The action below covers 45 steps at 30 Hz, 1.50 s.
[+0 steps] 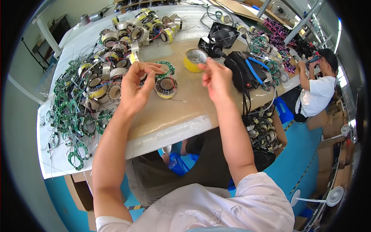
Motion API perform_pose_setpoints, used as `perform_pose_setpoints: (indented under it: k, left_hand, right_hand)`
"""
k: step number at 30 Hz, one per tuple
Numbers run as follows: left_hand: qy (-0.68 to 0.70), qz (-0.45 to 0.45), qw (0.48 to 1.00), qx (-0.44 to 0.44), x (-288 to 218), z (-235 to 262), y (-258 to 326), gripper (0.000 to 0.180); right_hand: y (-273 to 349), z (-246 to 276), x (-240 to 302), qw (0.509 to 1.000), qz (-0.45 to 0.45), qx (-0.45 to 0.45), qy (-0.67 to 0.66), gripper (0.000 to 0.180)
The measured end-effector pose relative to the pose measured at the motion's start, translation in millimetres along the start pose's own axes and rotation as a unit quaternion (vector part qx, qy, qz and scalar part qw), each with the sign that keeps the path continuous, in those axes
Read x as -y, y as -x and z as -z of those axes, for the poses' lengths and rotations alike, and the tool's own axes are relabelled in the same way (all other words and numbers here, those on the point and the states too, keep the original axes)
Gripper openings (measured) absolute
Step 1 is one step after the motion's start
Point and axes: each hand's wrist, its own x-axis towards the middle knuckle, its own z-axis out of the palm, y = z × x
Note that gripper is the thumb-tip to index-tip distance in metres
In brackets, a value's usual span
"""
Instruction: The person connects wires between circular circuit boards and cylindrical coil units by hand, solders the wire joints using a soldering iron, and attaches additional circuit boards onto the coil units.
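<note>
My left hand [137, 86] is closed, with thumb and fingertips pinching the edge of a green ring-shaped circuit board [172, 69]. Just under that board a round motor coil [166, 93], with a yellow band and a dark inner ring, rests on the brown work surface; a thin wire trails from it to the right. My right hand [217, 80] is raised over the surface with its fingers drawn together. Whatever they pinch, if anything, is too small to make out. Close to its fingertips stands a yellow tape roll [190, 65] with greyish material inside its ring.
Coils [116, 72] and tangled green boards [63, 110] are heaped on the left of the table. At right are a black box [247, 73], blue-handled pliers [255, 69] and a fan [223, 35]. A co-worker [317, 89] sits farther right. A parts-filled carton [264, 133] stands below.
</note>
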Motion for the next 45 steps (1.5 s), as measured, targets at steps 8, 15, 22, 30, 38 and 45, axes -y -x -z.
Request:
perform_pose_setpoints:
  k: [8,15,22,30,38,45]
  left_hand:
    - [0.009,0.011,1.0,-0.009,0.1,-0.8,3.8,0.001]
    - [0.011,0.024,1.0,-0.008,-3.4,0.2,2.2,0.007]
    - [-0.01,0.006,1.0,-0.001,-3.3,3.1,4.6,0.005]
    - [-0.042,-0.017,0.999,0.02,-3.4,5.0,5.7,0.004]
    - [-0.021,-0.015,1.0,0.004,-5.4,2.7,2.5,0.007]
    - [-0.021,-0.026,0.999,0.011,-3.7,3.3,1.9,0.008]
  right_hand:
    - [-34.0,28.1,1.1,0.986,0.07,-0.14,-0.054,0.028]
    - [4.4,37.3,5.0,0.922,0.34,-0.165,0.082,0.033]
    - [58.8,9.6,-28.8,0.942,0.312,0.001,-0.126,0.027]
    - [77.8,16.3,-46.8,0.949,0.284,0.102,-0.088,0.015]
    - [77.4,13.7,-43.8,0.95,0.287,0.102,-0.065,0.016]
    - [78.4,11.0,-42.3,0.957,0.27,0.096,-0.053,0.017]
